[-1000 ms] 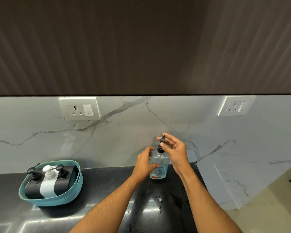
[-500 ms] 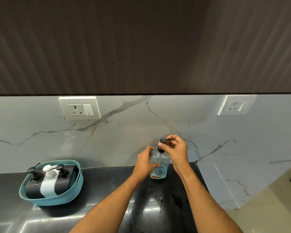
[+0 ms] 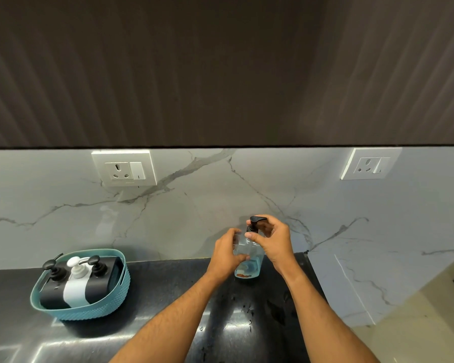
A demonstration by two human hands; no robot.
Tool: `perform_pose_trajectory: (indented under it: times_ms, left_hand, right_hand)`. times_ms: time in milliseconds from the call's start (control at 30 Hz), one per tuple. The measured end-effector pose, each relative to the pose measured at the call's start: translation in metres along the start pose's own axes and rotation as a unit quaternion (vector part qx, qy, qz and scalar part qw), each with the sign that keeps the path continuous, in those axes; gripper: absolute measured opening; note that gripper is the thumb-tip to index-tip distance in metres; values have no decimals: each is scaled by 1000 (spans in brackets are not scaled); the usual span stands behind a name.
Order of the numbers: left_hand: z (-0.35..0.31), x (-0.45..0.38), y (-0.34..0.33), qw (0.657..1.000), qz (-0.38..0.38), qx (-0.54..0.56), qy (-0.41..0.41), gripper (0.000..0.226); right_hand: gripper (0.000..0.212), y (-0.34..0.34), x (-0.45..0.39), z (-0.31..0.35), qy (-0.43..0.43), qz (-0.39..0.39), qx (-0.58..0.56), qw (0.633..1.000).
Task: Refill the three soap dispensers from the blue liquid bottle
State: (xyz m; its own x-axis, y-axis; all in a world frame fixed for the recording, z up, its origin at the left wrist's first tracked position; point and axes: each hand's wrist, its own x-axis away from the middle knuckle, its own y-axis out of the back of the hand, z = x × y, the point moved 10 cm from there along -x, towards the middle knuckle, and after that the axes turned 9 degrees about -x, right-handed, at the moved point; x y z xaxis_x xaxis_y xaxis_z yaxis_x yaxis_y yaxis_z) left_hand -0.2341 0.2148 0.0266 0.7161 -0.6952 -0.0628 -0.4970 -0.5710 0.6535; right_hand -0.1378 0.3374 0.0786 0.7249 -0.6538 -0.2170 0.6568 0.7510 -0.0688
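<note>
Blue liquid bottle [image 3: 247,260] upright on black counter [image 3: 168,284]; left hand [image 3: 227,251] grips its body, right hand [image 3: 274,241] pinches the pump top [image 3: 256,222] — apparently unscrewing; next, lift it out.

Head view, down onto countertop [image 3: 168,289]

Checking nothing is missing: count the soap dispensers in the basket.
3, side by side in the teal basket: black dispenser at left, white dispenser in the middle, second black dispenser at right.
</note>
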Motion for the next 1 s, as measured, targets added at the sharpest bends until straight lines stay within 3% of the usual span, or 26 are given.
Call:
perform_pose_trajectory:
  times_ms: [433, 800, 1000]
  left_hand:
    - [-3, 3, 2, 1000, -10, -2, 1, 70]
    - [-8, 8, -1, 999, 16, -42, 10, 80]
    - [-18, 13, 11, 1000, 1, -30, 1, 90]
  right_hand:
    - [48, 3, 4, -9, -17, -52, 35, 998]
    - [51, 2, 9, -9, -31, -28, 58, 997]
    - [66, -1, 14, 6, -9, -12, 75, 997]
